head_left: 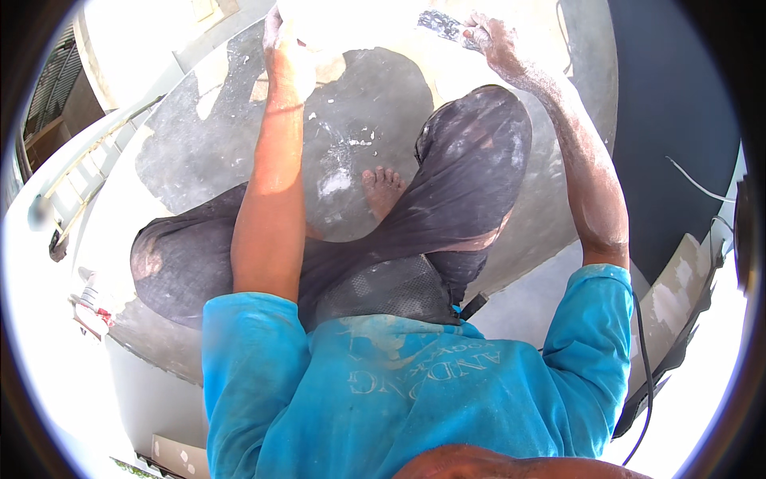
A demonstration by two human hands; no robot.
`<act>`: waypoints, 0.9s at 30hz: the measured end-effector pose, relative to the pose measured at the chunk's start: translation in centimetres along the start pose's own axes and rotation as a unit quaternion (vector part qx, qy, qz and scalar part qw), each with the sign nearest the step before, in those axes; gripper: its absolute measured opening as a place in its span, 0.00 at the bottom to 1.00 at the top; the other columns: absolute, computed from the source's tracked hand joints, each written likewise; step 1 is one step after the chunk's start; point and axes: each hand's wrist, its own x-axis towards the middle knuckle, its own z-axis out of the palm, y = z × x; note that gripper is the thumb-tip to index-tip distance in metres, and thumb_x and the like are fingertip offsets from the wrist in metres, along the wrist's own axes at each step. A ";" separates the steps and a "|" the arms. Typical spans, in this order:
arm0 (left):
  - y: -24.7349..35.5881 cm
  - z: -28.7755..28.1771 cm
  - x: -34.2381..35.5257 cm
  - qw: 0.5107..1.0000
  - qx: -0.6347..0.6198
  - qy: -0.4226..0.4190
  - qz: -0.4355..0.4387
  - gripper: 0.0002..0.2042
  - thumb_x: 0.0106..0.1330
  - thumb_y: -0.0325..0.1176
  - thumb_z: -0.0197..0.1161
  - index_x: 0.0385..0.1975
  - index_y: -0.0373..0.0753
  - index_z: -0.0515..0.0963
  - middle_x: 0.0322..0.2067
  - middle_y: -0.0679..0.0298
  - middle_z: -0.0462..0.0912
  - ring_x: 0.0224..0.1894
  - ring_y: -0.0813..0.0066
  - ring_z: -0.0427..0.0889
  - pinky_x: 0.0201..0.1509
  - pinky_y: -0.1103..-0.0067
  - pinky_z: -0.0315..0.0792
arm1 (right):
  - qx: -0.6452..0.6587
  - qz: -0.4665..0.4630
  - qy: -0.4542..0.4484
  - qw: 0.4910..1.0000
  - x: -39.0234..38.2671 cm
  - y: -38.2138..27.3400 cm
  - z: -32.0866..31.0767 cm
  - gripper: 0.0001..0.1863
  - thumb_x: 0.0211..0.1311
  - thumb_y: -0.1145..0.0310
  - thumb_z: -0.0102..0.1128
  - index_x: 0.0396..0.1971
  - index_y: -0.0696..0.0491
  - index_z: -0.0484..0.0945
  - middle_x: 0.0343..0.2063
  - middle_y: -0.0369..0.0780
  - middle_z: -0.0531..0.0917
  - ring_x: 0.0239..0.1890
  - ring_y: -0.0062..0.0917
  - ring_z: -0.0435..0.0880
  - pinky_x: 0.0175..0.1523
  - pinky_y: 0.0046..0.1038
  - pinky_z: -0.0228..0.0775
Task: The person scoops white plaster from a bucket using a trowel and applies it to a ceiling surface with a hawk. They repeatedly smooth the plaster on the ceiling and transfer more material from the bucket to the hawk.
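At the top edge my left hand (279, 33) reaches forward beside a glaring white area. Its fingers are mostly lost in the brightness and past the frame's edge, so any grip is hidden. Farther right, my right hand (493, 41), coated in white dust, is closed round a flat dark tool (440, 25) spattered with white, like a scraper. The tool points left toward the glare. Whatever surface it faces is washed out. Below both hands lies a grey floor (351, 120) with white powder and crumbs.
My bent legs in dark trousers (471, 160) and a bare foot (383, 190) rest between my arms. At right are a dark grey panel (670, 112), a pale cable (698, 182) and a black cable (643, 375). A railing-like frame (96, 160) stands left.
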 end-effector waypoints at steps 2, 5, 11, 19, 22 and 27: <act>0.3 0.8 0.0 1.000 0.003 0.005 0.010 0.18 0.71 0.41 0.45 0.53 0.36 0.67 0.38 0.57 0.77 0.36 0.64 0.80 0.33 0.67 0.77 | -0.033 -0.020 -0.042 0.998 0.1 0.3 0.8 0.26 0.66 0.50 0.53 0.56 0.53 0.70 0.40 0.44 0.79 0.40 0.26 0.81 0.46 0.29 0.75; 0.4 1.2 0.0 1.000 0.006 0.004 0.015 0.18 0.71 0.40 0.44 0.53 0.36 0.66 0.39 0.57 0.76 0.38 0.63 0.80 0.36 0.66 0.77 | -0.011 0.011 -0.117 0.993 0.1 -3.3 0.8 0.27 0.68 0.49 0.49 0.56 0.55 0.69 0.40 0.45 0.80 0.40 0.27 0.81 0.47 0.30 0.76; 0.6 2.4 -0.7 1.000 0.012 -0.013 -0.001 0.18 0.71 0.38 0.43 0.54 0.34 0.65 0.40 0.56 0.76 0.40 0.61 0.80 0.40 0.64 0.78 | 0.068 0.023 -0.046 0.996 0.2 -5.5 1.0 0.26 0.69 0.50 0.47 0.55 0.56 0.69 0.40 0.45 0.80 0.42 0.29 0.81 0.48 0.31 0.75; 0.0 4.5 -1.0 0.999 -0.040 -0.007 -0.014 0.11 0.67 0.38 0.47 0.41 0.38 0.69 0.39 0.56 0.74 0.43 0.59 0.78 0.39 0.53 0.77 | 0.101 0.021 -0.074 0.992 -0.1 -5.1 1.3 0.23 0.67 0.53 0.51 0.53 0.55 0.70 0.42 0.44 0.80 0.45 0.30 0.81 0.50 0.30 0.73; -0.2 3.8 -0.4 0.999 -0.033 0.007 -0.019 0.14 0.65 0.38 0.47 0.43 0.36 0.69 0.42 0.53 0.74 0.48 0.53 0.77 0.44 0.45 0.74 | 0.153 0.039 -0.061 0.986 -1.0 -4.0 1.4 0.22 0.67 0.55 0.52 0.53 0.55 0.70 0.42 0.44 0.80 0.46 0.31 0.80 0.51 0.30 0.72; 0.7 4.0 -0.9 1.000 0.004 0.015 0.006 0.18 0.61 0.37 0.47 0.47 0.35 0.71 0.42 0.50 0.76 0.45 0.47 0.77 0.51 0.43 0.69 | 0.401 0.131 0.008 0.907 -4.1 4.1 -1.2 0.21 0.66 0.57 0.54 0.52 0.54 0.71 0.43 0.44 0.80 0.47 0.31 0.80 0.53 0.30 0.71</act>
